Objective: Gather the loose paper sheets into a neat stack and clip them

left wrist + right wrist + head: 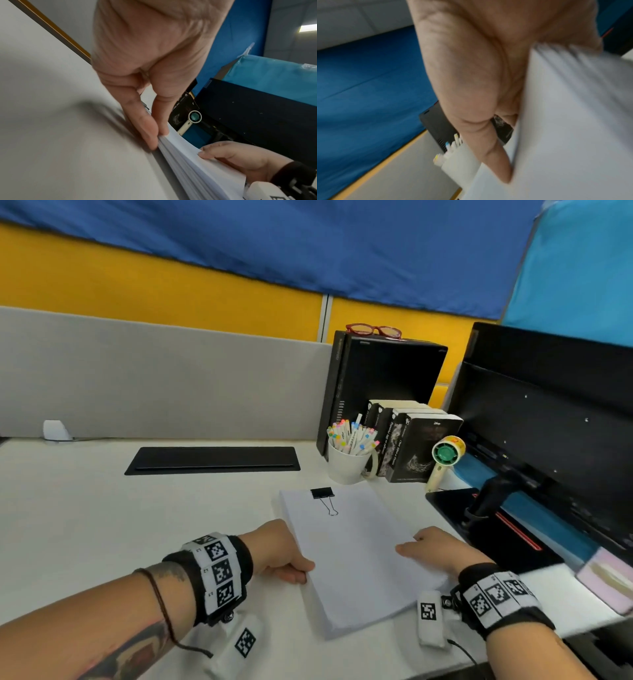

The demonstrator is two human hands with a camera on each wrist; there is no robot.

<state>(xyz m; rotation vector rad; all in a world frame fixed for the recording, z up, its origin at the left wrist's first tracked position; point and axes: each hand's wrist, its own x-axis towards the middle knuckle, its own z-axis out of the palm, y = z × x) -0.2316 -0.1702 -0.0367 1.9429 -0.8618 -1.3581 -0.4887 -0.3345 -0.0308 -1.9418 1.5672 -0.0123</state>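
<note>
Paper stack (349, 556), right edge hand-hidden

Black wristbands (219, 573), checkered markers, cord bracelet (161, 601)

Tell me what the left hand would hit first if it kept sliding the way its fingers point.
The left hand already touches the paper stack at its left edge; going on, it would push that stack towards the right hand.

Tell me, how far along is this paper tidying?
Mostly done: the paper stack looks squared, and a black binder clip already grips its far edge. The left hand and right hand hold its sides. Left: probably letting go.
</note>
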